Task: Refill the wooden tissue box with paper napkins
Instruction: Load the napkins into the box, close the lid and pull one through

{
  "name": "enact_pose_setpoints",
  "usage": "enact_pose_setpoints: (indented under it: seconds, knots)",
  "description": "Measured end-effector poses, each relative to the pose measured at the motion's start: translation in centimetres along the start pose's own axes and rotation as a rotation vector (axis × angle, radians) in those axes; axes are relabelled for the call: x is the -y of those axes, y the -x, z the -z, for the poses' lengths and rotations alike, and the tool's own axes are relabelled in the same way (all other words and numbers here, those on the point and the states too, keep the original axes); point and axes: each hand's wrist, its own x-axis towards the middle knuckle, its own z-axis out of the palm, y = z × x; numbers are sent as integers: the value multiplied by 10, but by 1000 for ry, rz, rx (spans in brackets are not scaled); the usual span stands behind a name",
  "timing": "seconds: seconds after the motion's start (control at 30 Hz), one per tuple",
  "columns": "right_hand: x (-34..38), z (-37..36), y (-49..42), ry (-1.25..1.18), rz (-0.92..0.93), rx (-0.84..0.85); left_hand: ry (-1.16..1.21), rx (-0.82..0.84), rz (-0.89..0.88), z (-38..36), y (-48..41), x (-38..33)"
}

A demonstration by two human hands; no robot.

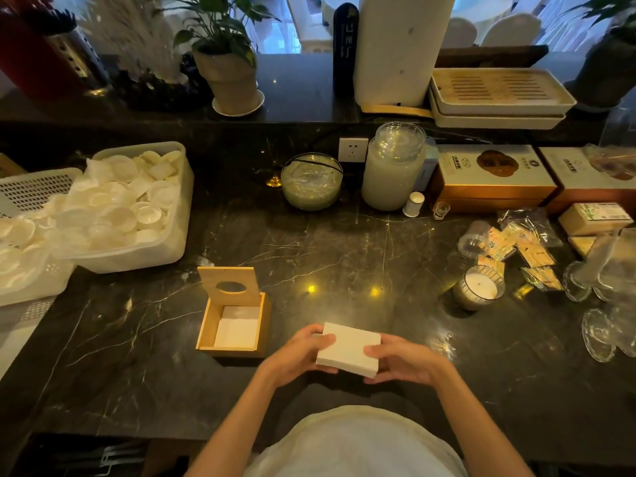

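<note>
Left hand [303,352]: clamped on the left end of a napkin stack [348,349], thumb on top, fingers beneath. Right hand [401,361]: clamped on the stack's right end, same hold.

Napkin stack: white paper, rectangular block, matte, square-edged; held between both hands just above the countertop's near edge, tilted slightly.

Wooden tissue box [234,327]: pale wood, square, smooth-sided; standing just left of the hands, near the counter's near edge. Hinged lid [230,285] upright at the back, oval slot cut through it. Inside: white napkins [237,330], low and flat, toward the right wall.

Countertop [344,256]: black stone, white veining, glossy with light spots.

Candle [478,287]: white wax in ribbed glass, toward the right edge.

Paper sachets [516,249]: loose heap, part under clear plastic, behind the candle.

Glass dishes [605,297]: clear, stacked, at the right edge.

Lidded glass jar [394,166]: cylindrical, milky contents, at the back edge. Glass bowl [311,182]: round, greenish, left of the jar.

Plastic tub [137,208]: translucent white, rounded corners, heaped with small white cups, at the left edge.
</note>
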Motion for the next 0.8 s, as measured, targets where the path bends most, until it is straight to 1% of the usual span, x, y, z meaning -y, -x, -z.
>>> enact_pose_setpoints:
  seconds: [0.07,0.13,0.2,0.27,0.33,0.4,0.43,0.47,0.5,0.57,0.6,0.63,0.67,0.73,0.77,0.8]
  knots:
    - [12,-5,5,147,-23,65,-84,41,19,2,8,-8]
    - [26,-12,3,286,-7,95,-148,93,19,4,19,-18]
    - [38,-21,-4,368,-48,156,-154,126,13,7,29,-25]
    - [46,-33,-12,419,-125,263,-131,110,7,10,41,-31]
    - [51,-47,-19,448,-146,318,-153,23,2,17,53,-33]
    - [51,-58,-26,412,-92,290,-186,-129,-58,29,64,-32]
    - [47,-61,-31,338,-59,267,-188,-231,-128,37,71,-31]
    - [41,-63,-37,225,-30,253,-198,-373,-216,46,77,-29]
    - [33,-65,-43,78,-9,244,-215,-552,-303,58,83,-28]
    - [17,-72,-55,-260,17,239,-302,-922,-390,93,92,-24]
    - [10,-77,-61,-420,31,237,-362,-1039,-379,114,94,-22]
    - [5,-83,-67,-551,47,227,-415,-1080,-338,134,97,-19]
    - [2,-89,-71,-639,64,212,-432,-1058,-278,150,100,-17]
    - [2,-102,-78,-689,114,184,-365,-894,-177,169,99,-16]
    - [7,-109,-81,-640,142,166,-342,-791,-143,171,100,-18]
    - [17,-118,-83,-516,172,130,-340,-691,-123,172,99,-20]
